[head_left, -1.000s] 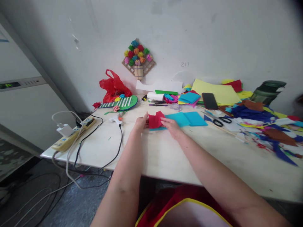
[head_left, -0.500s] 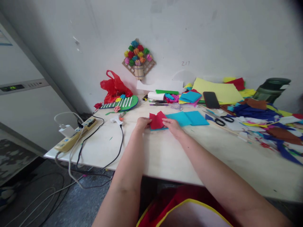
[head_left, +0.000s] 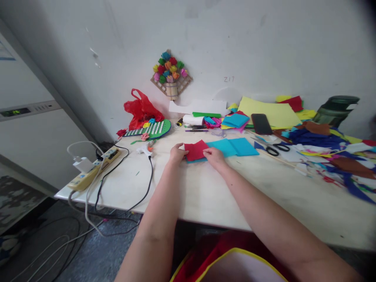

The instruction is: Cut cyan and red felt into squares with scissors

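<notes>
1 red sheet, spread open, overlaps the bright blue sheets.

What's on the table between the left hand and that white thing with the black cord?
Just bare tabletop between the left hand and the white thing. The head camera's view shows it.

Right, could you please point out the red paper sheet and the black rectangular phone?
Red paper sheet point(head_left: 195, 150), head view, middle of upper face.
Black rectangular phone point(head_left: 261, 124), head view, middle of upper face.
</notes>
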A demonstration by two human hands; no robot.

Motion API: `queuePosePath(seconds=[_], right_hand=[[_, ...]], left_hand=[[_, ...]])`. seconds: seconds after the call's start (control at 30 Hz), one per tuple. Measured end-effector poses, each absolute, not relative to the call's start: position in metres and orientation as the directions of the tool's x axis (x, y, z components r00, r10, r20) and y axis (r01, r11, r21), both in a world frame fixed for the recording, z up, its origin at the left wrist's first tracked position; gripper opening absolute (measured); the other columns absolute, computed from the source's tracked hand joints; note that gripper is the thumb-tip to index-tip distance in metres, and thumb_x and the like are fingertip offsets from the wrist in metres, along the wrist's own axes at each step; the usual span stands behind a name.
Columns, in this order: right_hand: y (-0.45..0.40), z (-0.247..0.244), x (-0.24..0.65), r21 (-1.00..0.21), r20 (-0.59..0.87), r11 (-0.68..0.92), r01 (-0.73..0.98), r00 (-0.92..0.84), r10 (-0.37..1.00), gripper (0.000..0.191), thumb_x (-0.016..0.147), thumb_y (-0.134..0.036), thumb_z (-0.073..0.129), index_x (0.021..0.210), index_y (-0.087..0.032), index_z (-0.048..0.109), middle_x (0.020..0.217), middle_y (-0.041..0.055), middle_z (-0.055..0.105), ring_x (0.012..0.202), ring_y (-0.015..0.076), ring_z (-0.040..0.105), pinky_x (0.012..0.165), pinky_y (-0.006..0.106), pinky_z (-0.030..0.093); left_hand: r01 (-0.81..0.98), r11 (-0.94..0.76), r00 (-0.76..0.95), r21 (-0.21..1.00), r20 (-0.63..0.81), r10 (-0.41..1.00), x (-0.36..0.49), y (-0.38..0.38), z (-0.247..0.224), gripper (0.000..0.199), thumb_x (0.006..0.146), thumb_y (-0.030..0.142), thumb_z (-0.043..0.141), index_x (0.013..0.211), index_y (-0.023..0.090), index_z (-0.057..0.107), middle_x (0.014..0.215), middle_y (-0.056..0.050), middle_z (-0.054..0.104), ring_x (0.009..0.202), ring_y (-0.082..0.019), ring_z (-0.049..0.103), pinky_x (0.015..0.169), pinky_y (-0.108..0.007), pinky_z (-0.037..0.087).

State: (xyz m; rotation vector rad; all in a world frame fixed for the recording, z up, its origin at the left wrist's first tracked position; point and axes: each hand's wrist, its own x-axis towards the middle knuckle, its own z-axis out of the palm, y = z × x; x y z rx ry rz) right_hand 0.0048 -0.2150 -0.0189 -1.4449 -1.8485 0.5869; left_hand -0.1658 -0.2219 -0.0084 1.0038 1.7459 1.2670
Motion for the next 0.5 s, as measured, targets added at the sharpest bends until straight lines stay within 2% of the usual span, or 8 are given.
queuePosePath(seconds=[0.2, 0.37, 0.5], right_hand=[[-0.213, -0.022, 0.007, -0.733, 0.298, 0.295, 0.613, -0.101, 0.949, 0.019, 0.078, -0.02, 0.054, 0.086, -0.02, 0.071, 0.098, 0.0054, 0.069, 0.095, 0.019, 0.062, 0.085, 0.03, 0.045], [-0.21, -0.025, 0.008, -0.735, 0.339, 0.313, 0.602, -0.073, 0.938, 0.018, 0.077, -0.019, 0.054, 0.08, -0.022, 0.072, 0.089, 0.0036, 0.071, 0.089, 0.0193, 0.064, 0.082, 0.03, 0.046], [-0.208, -0.028, 0.009, -0.684, 0.362, 0.324, 0.653, -0.081, 0.929, 0.02, 0.074, -0.015, 0.054, 0.081, -0.021, 0.072, 0.09, 0.0047, 0.07, 0.087, 0.0191, 0.063, 0.081, 0.029, 0.046]], left_hand=[[0.168, 0.142, -0.39, 0.975, -0.067, 0.919, -0.165, -0.222, -0.012, 0.06, 0.064, 0.004, 0.063, 0.122, 0.017, 0.053, 0.055, 0.006, 0.054, 0.045, -0.007, 0.051, 0.051, -0.019, 0.045], [0.176, 0.106, -0.396, 0.979, -0.028, 0.918, -0.167, -0.214, -0.021, 0.041, 0.06, 0.003, 0.066, 0.099, 0.015, 0.068, 0.059, 0.003, 0.058, 0.05, -0.008, 0.055, 0.056, -0.02, 0.048], [0.183, 0.136, -0.404, 0.974, -0.051, 0.913, -0.167, -0.212, -0.023, 0.03, 0.06, 0.003, 0.065, 0.087, 0.014, 0.071, 0.061, 0.0, 0.062, 0.052, -0.009, 0.056, 0.056, -0.02, 0.048]])
